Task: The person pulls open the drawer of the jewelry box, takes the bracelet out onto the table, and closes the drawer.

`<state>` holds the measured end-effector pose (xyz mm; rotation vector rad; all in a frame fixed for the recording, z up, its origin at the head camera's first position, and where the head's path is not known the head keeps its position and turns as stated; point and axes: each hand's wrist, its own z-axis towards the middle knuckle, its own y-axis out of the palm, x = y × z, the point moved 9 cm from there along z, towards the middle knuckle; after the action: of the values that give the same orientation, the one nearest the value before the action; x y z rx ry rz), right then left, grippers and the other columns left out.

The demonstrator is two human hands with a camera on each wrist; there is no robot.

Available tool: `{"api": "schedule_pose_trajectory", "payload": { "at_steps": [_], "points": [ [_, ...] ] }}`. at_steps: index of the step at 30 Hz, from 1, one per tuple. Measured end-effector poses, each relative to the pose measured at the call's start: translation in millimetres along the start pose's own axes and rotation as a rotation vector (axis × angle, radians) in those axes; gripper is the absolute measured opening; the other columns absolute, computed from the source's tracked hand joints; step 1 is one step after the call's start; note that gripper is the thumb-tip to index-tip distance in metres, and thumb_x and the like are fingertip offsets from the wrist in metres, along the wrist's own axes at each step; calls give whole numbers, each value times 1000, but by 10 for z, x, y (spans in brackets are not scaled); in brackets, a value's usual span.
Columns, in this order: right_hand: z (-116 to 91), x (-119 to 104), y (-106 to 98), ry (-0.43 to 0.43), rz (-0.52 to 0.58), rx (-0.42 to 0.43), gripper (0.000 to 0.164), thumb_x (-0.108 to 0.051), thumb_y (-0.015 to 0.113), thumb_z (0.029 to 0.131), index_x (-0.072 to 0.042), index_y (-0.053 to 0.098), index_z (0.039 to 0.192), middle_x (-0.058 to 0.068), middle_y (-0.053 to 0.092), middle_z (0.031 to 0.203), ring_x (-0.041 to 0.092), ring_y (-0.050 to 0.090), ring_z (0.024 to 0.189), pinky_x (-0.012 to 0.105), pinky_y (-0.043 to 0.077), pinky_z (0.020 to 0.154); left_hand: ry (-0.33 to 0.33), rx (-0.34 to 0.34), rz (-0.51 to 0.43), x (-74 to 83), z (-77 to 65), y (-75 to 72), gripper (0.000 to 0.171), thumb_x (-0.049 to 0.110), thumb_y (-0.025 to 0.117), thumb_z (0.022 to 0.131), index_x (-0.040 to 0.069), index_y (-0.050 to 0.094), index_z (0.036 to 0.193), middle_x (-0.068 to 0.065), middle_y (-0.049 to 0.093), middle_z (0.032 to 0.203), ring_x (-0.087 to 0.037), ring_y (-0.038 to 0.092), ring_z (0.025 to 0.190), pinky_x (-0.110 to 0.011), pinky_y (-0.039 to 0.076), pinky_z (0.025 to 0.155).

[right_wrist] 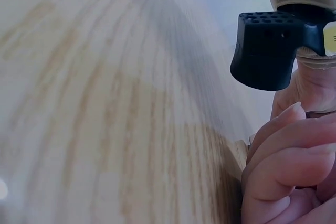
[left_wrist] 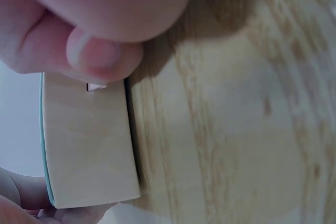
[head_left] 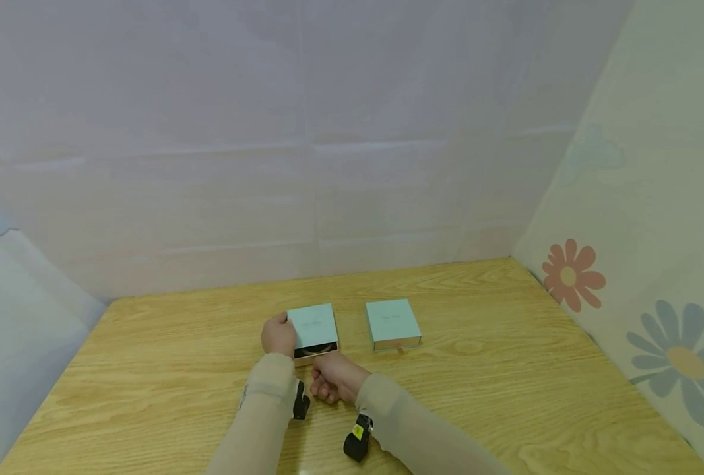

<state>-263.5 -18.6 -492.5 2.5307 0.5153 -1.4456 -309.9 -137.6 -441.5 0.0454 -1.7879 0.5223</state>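
A pale mint drawer box (head_left: pixel 313 323) sits on the table, its drawer pulled partly out at the near side. A dark lining and a thin curved item (head_left: pixel 317 350), too small to identify, show in the gap. My left hand (head_left: pixel 278 336) grips the box's left side. At the drawer front my right hand (head_left: pixel 336 377) has its fingers curled. In the left wrist view its fingertips (left_wrist: pixel 102 54) pinch over a small pinkish ribbon pull (left_wrist: pixel 95 86) on the pale drawer front (left_wrist: pixel 89 145). The right wrist view shows those curled fingers (right_wrist: pixel 294 171) close to the tabletop.
A second mint drawer box (head_left: pixel 393 321) stands closed to the right, a short ribbon pull (head_left: pixel 400 350) at its near edge. Both rest on a wood-grain table (head_left: pixel 506 382). A pale cloth wall (head_left: pixel 239 198) rises behind, and a flower-printed one (head_left: pixel 654 231) on the right.
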Motion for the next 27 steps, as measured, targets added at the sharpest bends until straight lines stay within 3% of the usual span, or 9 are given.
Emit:
{"api": "schedule_pose_trajectory", "payload": {
  "at_steps": [13, 21, 27],
  "points": [
    [-16, 16, 10, -1, 15, 2, 27, -2, 35, 91, -11, 45, 67, 0, 47, 49, 5, 31, 40, 18, 25, 38, 13, -10, -9, 22, -14, -4, 40, 1, 37, 103, -8, 43, 142, -29, 42, 142, -44, 38, 132, -51, 38, 105],
    [-31, 27, 15, -4, 20, -2, 29, -3, 36, 94, -11, 45, 67, 1, 47, 50, 6, 31, 40, 19, 24, 38, 39, 36, 19, 53, -16, -42, 38, 0, 40, 101, -10, 49, 136, -29, 47, 138, -44, 42, 130, -51, 39, 104],
    [-35, 44, 22, 0, 15, 1, 31, -3, 36, 94, -12, 44, 66, 1, 47, 50, 6, 30, 41, 19, 23, 38, 35, 29, 18, 55, -24, -45, 38, -1, 40, 101, -10, 48, 137, -30, 46, 139, -45, 41, 129, -52, 39, 104]
  ]
}}
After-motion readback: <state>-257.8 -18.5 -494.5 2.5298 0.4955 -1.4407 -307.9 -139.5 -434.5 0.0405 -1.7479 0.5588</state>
